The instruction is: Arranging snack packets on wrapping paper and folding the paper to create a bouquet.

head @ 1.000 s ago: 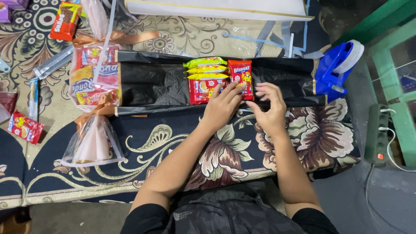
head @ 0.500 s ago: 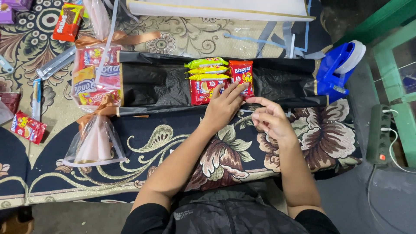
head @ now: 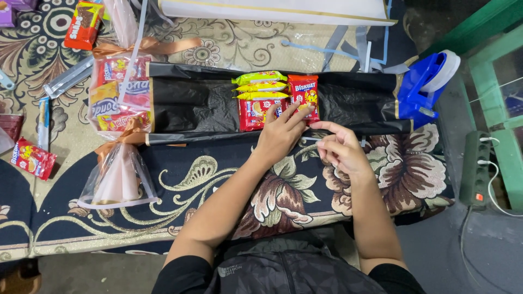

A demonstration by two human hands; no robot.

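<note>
A black plastic sheet (head: 190, 103) lies across the patterned cloth. On it sits a small stack of snack packets: three yellow-green ones (head: 260, 86) and red ones (head: 303, 91). My left hand (head: 280, 135) rests flat on the red packets, fingers spread over them. My right hand (head: 343, 149) is just to the right, at the sheet's near edge. Its thumb and forefinger pinch a thin pale strip that looks like clear tape (head: 310, 139).
A blue tape dispenser (head: 422, 87) stands at the sheet's right end. A wrapped snack bundle with brown ribbons (head: 117, 100) lies at its left end. Loose red packets (head: 32, 158) lie further left. A power strip (head: 476, 166) sits at the right, and a rolled sheet (head: 272, 10) at the top.
My right hand has drawn back from the packets toward me and now pinches the thin strip. My left hand stays on the packets.
</note>
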